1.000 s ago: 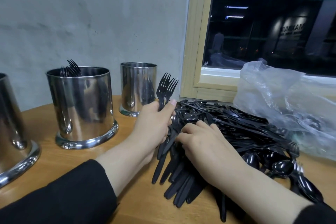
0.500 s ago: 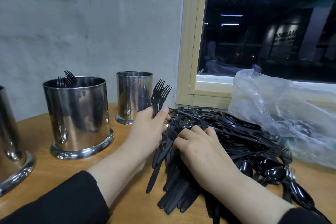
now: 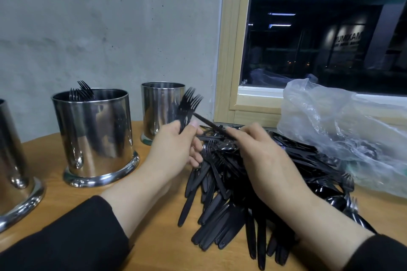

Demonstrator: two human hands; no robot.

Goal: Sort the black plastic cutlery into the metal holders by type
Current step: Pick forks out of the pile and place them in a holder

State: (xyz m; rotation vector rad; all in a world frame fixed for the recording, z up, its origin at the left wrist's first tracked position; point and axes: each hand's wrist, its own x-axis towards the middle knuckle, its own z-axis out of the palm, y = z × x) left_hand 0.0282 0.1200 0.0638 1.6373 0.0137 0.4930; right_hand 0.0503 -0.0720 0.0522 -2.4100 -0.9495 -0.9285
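Forks in your left hand (image 3: pixel 174 147) – more cutlery coming.
Left fingers curl round upright forks (image 3: pixel 189 105); right hand (image 3: pixel 262 156) pinches one piece above the pile (image 3: pixel 253 182).

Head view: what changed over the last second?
The right hand lifted off the cutlery pile and now pinches a single black utensil, its handle angled toward the left hand. The left hand keeps gripping its bunch of forks. Metal holders and plastic bag unchanged.
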